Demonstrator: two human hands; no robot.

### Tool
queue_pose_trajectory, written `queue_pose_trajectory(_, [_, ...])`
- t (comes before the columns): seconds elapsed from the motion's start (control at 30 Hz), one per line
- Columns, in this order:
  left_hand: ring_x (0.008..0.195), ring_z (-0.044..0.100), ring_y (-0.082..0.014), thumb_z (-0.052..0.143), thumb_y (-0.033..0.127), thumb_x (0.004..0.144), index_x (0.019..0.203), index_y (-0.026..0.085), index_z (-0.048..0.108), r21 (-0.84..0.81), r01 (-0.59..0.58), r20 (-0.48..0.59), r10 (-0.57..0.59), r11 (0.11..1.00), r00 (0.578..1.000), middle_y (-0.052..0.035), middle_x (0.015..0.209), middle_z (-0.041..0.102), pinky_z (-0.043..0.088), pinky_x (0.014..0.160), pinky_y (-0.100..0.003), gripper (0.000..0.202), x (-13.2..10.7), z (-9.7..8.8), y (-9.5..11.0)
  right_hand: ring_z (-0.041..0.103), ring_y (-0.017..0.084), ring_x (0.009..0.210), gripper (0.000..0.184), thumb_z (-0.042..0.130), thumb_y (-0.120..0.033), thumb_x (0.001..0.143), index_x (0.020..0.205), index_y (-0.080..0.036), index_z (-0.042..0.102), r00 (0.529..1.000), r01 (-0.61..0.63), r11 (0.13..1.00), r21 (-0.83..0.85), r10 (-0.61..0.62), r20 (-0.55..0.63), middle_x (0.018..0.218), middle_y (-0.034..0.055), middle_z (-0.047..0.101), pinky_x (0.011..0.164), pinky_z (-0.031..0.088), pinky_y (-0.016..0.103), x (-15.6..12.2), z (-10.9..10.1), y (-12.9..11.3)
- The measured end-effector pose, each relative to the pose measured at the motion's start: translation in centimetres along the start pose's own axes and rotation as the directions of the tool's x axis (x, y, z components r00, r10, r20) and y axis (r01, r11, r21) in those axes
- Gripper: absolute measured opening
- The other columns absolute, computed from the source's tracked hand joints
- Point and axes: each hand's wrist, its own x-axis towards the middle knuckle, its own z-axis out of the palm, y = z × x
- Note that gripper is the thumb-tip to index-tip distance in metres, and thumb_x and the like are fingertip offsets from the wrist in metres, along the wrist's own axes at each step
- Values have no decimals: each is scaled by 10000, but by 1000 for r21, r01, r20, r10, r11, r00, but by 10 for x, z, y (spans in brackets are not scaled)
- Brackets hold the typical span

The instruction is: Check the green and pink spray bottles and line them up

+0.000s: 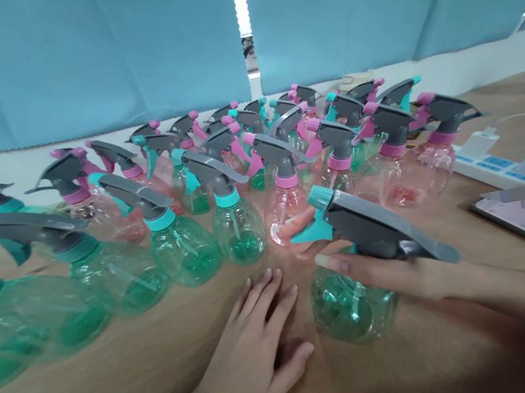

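Observation:
My right hand [382, 270] is wrapped round the neck of a green spray bottle [355, 305], whose grey head and teal nozzle point to the left. The bottle stands upright or nearly so; whether its base touches the table I cannot tell. Flat on the table to its left rests my left hand [258, 346], fingers spread, holding nothing. Just beyond the fingertips are another green spray bottle [239, 231] and a pink spray bottle [285, 209] with a pink collar. Part of the pink one is hidden behind my right fingers.
Several more green and pink spray bottles crowd the wooden table [138, 388] at the left and back. On the right lie a phone [516, 223] and a white power strip [495, 165] with plugs. Blue curtains [66, 62] hang behind.

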Motion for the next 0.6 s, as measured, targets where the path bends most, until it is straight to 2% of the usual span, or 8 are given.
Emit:
queue_pose_trajectory(0.2, [1376, 296, -289, 483, 449, 952, 1431, 167, 365, 8, -1, 7, 1, 1000, 1000, -113, 1514, 316, 302, 1085, -503, 568, 0, -2, 2, 719, 145, 859, 440, 572, -195, 864, 1289, -303, 542, 999, -23, 1000, 1, 23, -47, 918, -9, 749, 817, 573, 260, -1, 1, -3])
queue_pose_trajectory(0.37, [1373, 304, -294, 504, 447, 942, 1435, 177, 366, -11, 0, -14, 0, 1000, 1000, -102, 1508, 331, 293, 1095, -497, 578, -1, -1, 2, 724, 161, 839, 381, 580, -235, 860, 1237, -292, 589, 998, -35, 999, -18, 34, -54, 904, -3, 753, 812, 581, 286, -1, 1, -3])
queue_pose_trajectory(0.47, [1374, 301, -292, 491, 445, 949, 1439, 184, 357, -15, -1, -21, 1, 1000, 1000, -103, 1508, 331, 299, 1090, -499, 571, -1, -1, 1, 722, 160, 811, 296, 588, -250, 855, 1140, -299, 652, 997, -44, 998, -49, 41, -67, 905, -14, 752, 764, 592, 274, -2, 1, -3])
queue_pose_trajectory(0.6, [1378, 292, -291, 499, 433, 947, 1435, 165, 360, 2, -5, -4, 5, 1000, 1000, -117, 1512, 318, 307, 1081, -510, 574, 0, -1, 1, 718, 141, 728, 128, 602, -297, 847, 896, -295, 720, 988, -102, 990, -93, 91, -122, 797, -35, 744, 688, 591, 233, -4, 2, -8])
